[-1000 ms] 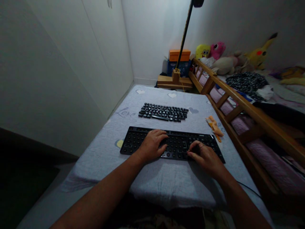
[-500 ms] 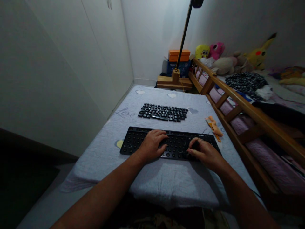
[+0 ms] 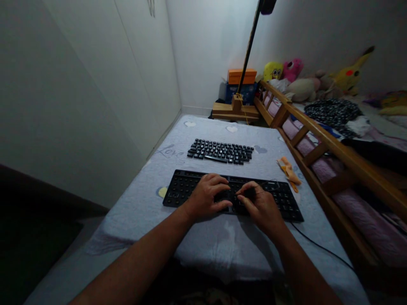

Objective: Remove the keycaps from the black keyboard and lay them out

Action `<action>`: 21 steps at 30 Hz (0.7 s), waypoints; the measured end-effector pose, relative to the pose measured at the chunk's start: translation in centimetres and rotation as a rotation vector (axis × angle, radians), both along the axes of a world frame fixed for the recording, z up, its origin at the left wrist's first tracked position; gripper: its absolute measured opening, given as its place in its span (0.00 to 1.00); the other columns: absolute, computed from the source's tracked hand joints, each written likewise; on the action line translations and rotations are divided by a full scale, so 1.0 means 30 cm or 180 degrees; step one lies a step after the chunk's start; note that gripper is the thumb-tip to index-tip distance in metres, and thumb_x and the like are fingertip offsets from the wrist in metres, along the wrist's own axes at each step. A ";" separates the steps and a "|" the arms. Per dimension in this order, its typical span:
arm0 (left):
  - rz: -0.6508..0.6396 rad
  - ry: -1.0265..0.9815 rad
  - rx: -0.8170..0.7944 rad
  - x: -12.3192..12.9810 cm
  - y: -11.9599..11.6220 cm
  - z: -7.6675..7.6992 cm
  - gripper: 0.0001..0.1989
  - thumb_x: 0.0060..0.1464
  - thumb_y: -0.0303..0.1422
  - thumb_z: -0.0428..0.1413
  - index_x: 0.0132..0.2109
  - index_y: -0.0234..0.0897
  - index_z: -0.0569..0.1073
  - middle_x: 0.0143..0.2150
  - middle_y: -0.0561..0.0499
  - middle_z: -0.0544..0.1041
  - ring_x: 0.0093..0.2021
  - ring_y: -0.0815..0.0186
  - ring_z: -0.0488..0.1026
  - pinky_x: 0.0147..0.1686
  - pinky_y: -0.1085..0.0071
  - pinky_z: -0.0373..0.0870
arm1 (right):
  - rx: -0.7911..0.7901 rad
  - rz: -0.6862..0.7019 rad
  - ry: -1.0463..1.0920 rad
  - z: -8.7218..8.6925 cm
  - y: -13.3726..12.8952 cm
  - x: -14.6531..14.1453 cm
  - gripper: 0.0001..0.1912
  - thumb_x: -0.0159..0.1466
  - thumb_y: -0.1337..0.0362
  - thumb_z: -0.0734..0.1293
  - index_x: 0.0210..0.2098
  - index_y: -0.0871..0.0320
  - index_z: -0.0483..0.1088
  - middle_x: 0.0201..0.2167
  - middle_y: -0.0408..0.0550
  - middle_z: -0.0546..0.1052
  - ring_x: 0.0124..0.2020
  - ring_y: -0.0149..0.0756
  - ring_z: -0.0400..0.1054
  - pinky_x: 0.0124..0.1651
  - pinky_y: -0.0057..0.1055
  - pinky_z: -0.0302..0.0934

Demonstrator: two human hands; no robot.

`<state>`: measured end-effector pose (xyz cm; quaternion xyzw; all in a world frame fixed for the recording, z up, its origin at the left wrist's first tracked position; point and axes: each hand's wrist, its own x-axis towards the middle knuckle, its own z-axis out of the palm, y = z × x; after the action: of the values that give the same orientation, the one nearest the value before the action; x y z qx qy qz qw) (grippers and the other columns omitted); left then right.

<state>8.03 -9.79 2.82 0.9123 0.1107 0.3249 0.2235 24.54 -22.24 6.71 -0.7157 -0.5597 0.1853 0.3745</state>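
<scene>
A black keyboard lies across the bed-like surface in front of me. Small round key posts show over its left part, where the keycaps are off. My left hand rests on its middle, fingers and thumb apart, holding nothing visible. Just to the right, my right hand pinches thumb and forefinger together low over the keyboard; what lies between the fingertips is too small to make out. A thin wire-like loop shows beside that hand. Behind the keyboard, loose black keycaps are laid out in rows.
An orange-handled tool with an orange cloth-like piece lies right of the keycaps. The keyboard's cable trails toward the right front. A wooden bed rail runs along the right, and a white cupboard stands left.
My right hand has shifted left along the keyboard, closer to my left hand, uncovering the keyboard's right end and cable. My left hand stays on the keyboard. The view has shifted slightly.
</scene>
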 end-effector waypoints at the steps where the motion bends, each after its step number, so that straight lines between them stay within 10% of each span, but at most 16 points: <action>1: -0.0020 -0.0014 -0.0007 0.000 -0.001 0.001 0.17 0.52 0.41 0.63 0.45 0.38 0.76 0.47 0.45 0.77 0.50 0.56 0.70 0.52 0.56 0.65 | 0.0046 0.0027 -0.0012 -0.004 0.006 -0.009 0.03 0.61 0.65 0.64 0.35 0.55 0.68 0.30 0.44 0.78 0.29 0.35 0.71 0.34 0.30 0.61; 21: 0.0268 -0.0186 -0.0062 0.004 0.000 -0.001 0.09 0.57 0.36 0.59 0.41 0.37 0.78 0.40 0.46 0.80 0.43 0.59 0.73 0.47 0.59 0.68 | 0.0383 -0.0015 0.0302 -0.020 0.031 -0.047 0.02 0.63 0.65 0.64 0.36 0.55 0.69 0.34 0.46 0.78 0.34 0.36 0.72 0.39 0.32 0.64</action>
<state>8.16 -9.78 2.78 0.8947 0.1455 0.3595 0.2216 23.14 -21.31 6.10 -0.6836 -0.5498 0.1841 0.4433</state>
